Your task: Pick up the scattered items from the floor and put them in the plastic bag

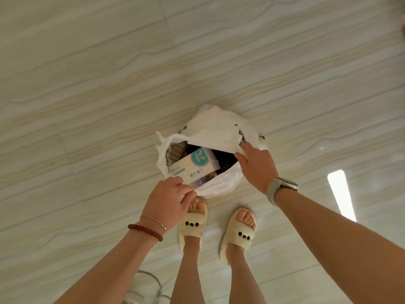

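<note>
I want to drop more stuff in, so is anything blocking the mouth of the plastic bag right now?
Partly. A white box with a teal K logo lies tilted across the opening of the plastic bag. The left hand and right hand pinch the rim open; a dark gap remains by the right hand.

Plastic bag (217,128) thin, crinkled, white; box (194,165) matt card; floor (87,84) glossy tile; slippers (192,224) fuzzy cloth.

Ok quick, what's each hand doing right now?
Left hand: closed, pinching the near rim of the plastic bag.
Right hand: closed, gripping the bag's far rim, holding it open over the white box.
</note>
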`<move>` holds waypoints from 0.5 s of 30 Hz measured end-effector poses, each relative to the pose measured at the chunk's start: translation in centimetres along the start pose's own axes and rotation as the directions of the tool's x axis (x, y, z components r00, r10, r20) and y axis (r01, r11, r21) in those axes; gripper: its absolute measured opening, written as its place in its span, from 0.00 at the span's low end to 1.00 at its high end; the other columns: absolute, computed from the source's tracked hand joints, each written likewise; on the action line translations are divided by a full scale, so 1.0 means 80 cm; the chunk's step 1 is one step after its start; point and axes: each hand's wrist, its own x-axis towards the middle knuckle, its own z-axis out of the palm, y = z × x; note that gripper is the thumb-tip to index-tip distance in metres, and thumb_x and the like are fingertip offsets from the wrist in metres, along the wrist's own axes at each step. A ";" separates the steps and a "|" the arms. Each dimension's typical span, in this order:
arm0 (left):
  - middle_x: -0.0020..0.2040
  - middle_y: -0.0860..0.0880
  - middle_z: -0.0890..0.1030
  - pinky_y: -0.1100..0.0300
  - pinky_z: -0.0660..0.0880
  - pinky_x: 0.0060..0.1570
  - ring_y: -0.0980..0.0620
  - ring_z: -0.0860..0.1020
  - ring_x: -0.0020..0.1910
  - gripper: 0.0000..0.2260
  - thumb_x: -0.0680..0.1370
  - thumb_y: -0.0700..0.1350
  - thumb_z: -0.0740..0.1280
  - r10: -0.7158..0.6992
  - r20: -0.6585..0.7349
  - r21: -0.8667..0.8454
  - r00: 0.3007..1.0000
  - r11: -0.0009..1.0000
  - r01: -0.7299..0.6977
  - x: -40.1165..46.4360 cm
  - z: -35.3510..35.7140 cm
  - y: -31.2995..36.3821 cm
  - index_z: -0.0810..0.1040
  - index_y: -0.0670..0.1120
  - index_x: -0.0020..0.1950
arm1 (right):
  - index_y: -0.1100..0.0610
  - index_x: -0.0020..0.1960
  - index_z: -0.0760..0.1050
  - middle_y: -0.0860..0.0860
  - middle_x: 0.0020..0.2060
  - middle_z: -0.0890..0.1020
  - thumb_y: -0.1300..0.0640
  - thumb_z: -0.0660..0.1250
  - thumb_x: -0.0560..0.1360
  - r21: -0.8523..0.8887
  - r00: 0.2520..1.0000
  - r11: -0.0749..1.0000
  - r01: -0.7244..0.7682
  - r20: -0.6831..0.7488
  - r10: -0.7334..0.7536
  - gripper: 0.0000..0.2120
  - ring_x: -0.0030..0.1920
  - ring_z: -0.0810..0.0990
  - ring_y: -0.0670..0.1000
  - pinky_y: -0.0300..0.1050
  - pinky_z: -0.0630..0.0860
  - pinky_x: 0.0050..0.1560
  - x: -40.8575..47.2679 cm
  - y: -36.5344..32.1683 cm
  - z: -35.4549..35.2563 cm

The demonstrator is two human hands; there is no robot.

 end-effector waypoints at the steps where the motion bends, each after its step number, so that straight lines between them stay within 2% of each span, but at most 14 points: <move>1: 0.30 0.46 0.76 0.60 0.70 0.24 0.47 0.75 0.27 0.16 0.73 0.50 0.60 -0.030 -0.013 -0.011 0.999 0.999 0.030 0.006 -0.009 0.004 0.81 0.45 0.33 | 0.62 0.60 0.71 0.55 0.32 0.79 0.55 0.56 0.79 0.171 0.996 0.984 -0.056 -0.063 0.068 0.14 0.34 0.76 0.58 0.47 0.68 0.42 -0.013 -0.005 -0.010; 3: 0.33 0.45 0.78 0.64 0.66 0.27 0.46 0.77 0.32 0.13 0.74 0.47 0.63 -0.047 -0.036 -0.021 0.998 0.999 0.047 0.016 -0.034 0.017 0.82 0.42 0.36 | 0.63 0.53 0.74 0.51 0.24 0.71 0.56 0.59 0.79 0.344 0.978 0.932 -0.114 -0.128 0.167 0.12 0.29 0.72 0.57 0.45 0.66 0.39 -0.036 -0.013 -0.030; 6: 0.38 0.46 0.77 0.69 0.62 0.32 0.49 0.73 0.36 0.11 0.75 0.46 0.64 -0.085 -0.067 -0.052 0.994 0.995 0.081 0.019 -0.073 0.036 0.83 0.41 0.41 | 0.63 0.47 0.76 0.55 0.28 0.74 0.56 0.57 0.79 0.411 0.962 0.898 -0.158 -0.139 0.233 0.13 0.34 0.75 0.61 0.49 0.69 0.38 -0.054 -0.033 -0.061; 8: 0.40 0.46 0.79 0.66 0.67 0.36 0.49 0.74 0.39 0.12 0.74 0.49 0.66 -0.118 -0.066 -0.069 0.991 0.991 0.114 0.015 -0.095 0.042 0.83 0.42 0.44 | 0.61 0.48 0.75 0.56 0.32 0.76 0.54 0.55 0.80 0.486 0.942 0.851 -0.200 -0.144 0.303 0.13 0.36 0.75 0.58 0.51 0.71 0.42 -0.054 -0.051 -0.087; 11: 0.39 0.44 0.79 0.55 0.74 0.44 0.45 0.77 0.41 0.18 0.71 0.55 0.63 -0.090 -0.059 -0.007 0.994 0.996 0.090 0.008 -0.121 0.041 0.83 0.41 0.41 | 0.60 0.52 0.74 0.54 0.36 0.77 0.53 0.53 0.80 0.598 0.897 0.757 -0.263 -0.137 0.420 0.14 0.38 0.74 0.56 0.52 0.72 0.44 -0.057 -0.062 -0.113; 13: 0.42 0.44 0.79 0.53 0.72 0.50 0.45 0.77 0.45 0.14 0.74 0.51 0.65 -0.086 -0.048 0.089 0.995 0.992 0.090 0.006 -0.131 0.037 0.83 0.41 0.43 | 0.60 0.51 0.73 0.52 0.35 0.75 0.53 0.52 0.80 0.635 0.881 0.702 -0.323 -0.070 0.468 0.14 0.37 0.73 0.55 0.51 0.72 0.42 -0.070 -0.062 -0.114; 15: 0.45 0.43 0.78 0.53 0.68 0.53 0.44 0.76 0.49 0.11 0.76 0.47 0.64 -0.068 -0.027 0.186 0.997 0.980 0.072 0.007 -0.133 0.029 0.81 0.40 0.46 | 0.59 0.47 0.69 0.52 0.31 0.72 0.54 0.52 0.80 0.594 0.888 0.711 -0.376 0.013 0.459 0.11 0.33 0.70 0.54 0.49 0.69 0.37 -0.084 -0.063 -0.103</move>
